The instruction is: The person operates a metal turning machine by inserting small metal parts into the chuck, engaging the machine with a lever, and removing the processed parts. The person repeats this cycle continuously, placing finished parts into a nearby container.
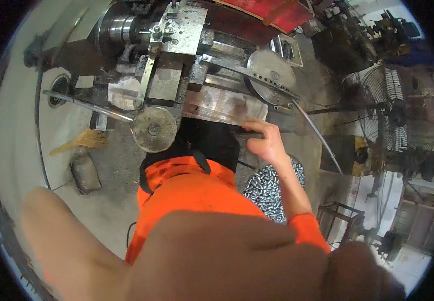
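Observation:
My right hand [267, 143] is at the front edge of a metal lathe, its fingers bent over a dark spot by the machine's lower edge. What lies under the fingertips is hidden. Of my left arm [51, 220] only a raised, blurred part shows at lower left; its hand does not show. Before me is the lathe's carriage with a round handwheel [154, 129] and a flat tool block [184, 30]. The lathe's chuck [119, 27] is at upper left. A bar with a row of holes [257, 78] lies across a large metal disc [277, 72].
A long metal lever [89, 108] sticks out left of the handwheel. A straw broom [84, 140] and a grey sack-like thing [84, 173] are on the floor. Many small metal pieces [267, 193] are heaped beside my right arm. A large fan [392, 110] stands at the right.

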Available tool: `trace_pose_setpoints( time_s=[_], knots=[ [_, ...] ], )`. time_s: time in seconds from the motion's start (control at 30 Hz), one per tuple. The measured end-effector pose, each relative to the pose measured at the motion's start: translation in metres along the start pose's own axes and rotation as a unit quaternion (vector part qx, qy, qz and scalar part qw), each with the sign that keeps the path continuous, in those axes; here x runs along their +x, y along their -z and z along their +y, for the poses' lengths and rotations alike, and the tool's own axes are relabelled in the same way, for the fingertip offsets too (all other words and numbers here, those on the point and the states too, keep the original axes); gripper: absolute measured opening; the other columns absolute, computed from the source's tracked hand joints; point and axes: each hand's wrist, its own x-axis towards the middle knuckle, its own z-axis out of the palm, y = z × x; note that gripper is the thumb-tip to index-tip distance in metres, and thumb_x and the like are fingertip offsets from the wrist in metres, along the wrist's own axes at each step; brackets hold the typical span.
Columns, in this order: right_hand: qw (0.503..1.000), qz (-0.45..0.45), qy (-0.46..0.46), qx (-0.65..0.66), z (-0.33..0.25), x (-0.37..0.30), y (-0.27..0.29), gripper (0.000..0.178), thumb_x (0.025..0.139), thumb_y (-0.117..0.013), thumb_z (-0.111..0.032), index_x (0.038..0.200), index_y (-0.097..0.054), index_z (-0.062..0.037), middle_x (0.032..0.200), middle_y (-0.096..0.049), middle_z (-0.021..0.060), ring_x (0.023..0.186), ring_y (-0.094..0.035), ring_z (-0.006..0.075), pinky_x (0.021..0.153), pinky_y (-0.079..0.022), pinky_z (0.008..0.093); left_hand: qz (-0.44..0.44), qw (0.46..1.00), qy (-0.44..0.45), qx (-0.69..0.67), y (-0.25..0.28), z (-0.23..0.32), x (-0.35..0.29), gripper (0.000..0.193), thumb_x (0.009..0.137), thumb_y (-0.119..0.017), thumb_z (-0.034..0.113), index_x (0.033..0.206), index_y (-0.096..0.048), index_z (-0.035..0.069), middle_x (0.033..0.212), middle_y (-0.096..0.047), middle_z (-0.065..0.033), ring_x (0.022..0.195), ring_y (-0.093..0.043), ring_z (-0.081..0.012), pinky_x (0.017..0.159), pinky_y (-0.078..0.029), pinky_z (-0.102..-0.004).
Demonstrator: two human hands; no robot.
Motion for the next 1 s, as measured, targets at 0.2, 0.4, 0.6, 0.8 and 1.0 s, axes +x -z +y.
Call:
trace_pose_setpoints(
  time_s=[0.2, 0.4, 0.6, 0.8, 1.0],
  knots=[
    [0.999, 0.018, 0.026, -0.003, 0.006, 0.003, -0.006, 0.04, 0.058, -0.057, -0.01, 0.095, -0.064, 0.0043, 0.101, -0.063, 0.019, 0.092, -0.062, 0.0338, 0.082, -0.048, 0.0341, -0.02, 0.999, 0.003, 0.025, 0.016, -0.007, -0.004, 0.015, 0.074, -0.063, 0.018, 0.082, -0.06, 0.006, 0.065, -0.057, -0.0044, 0.056, -0.059, -0.021, 0.052, -0.048, -0.0335],
    [1.0, 0.01, 0.001, 0.002, 0.003, -0.005, -0.007, 0.041, 0.059, -0.057, -0.009, 0.097, -0.064, 0.0048, 0.101, -0.064, 0.0187, 0.092, -0.063, 0.0319, 0.082, -0.048, 0.0329, -0.035, 0.999, -0.008, 0.01, 0.011, -0.01, 0.005, 0.014, 0.072, -0.062, 0.016, 0.081, -0.06, 0.006, 0.063, -0.055, -0.0051, 0.053, -0.057, -0.0227, 0.05, -0.046, -0.0346],
    [1.0, 0.008, 0.002, 0.006, 0.006, -0.007, -0.008, 0.04, 0.059, -0.057, -0.012, 0.095, -0.065, 0.0036, 0.101, -0.064, 0.0181, 0.092, -0.062, 0.0337, 0.083, -0.048, 0.0339, -0.026, 0.999, -0.029, -0.022, -0.004, -0.005, 0.011, 0.012, 0.071, -0.061, 0.014, 0.079, -0.06, 0.005, 0.061, -0.054, -0.0058, 0.051, -0.056, -0.0243, 0.047, -0.045, -0.0357],
    [1.0, 0.004, 0.022, -0.001, 0.007, -0.008, -0.01, 0.04, 0.06, -0.056, -0.012, 0.095, -0.065, 0.0036, 0.1, -0.064, 0.0181, 0.088, -0.063, 0.0327, 0.08, -0.049, 0.0331, -0.042, 0.997, -0.057, -0.044, -0.008, -0.009, 0.017, 0.011, 0.07, -0.06, 0.013, 0.077, -0.059, 0.004, 0.059, -0.052, -0.0065, 0.049, -0.055, -0.026, 0.045, -0.043, -0.0368],
    [1.0, 0.003, 0.005, 0.011, 0.019, -0.014, -0.013, 0.04, 0.059, -0.057, -0.011, 0.095, -0.065, 0.0034, 0.095, -0.065, 0.0175, 0.083, -0.065, 0.0289, 0.075, -0.05, 0.0332, -0.082, 0.991, -0.109, -0.006, -0.002, -0.032, 0.043, 0.01, 0.068, -0.059, 0.011, 0.075, -0.059, 0.004, 0.057, -0.05, -0.0072, 0.047, -0.053, -0.0277, 0.042, -0.041, -0.0379]
  ],
)
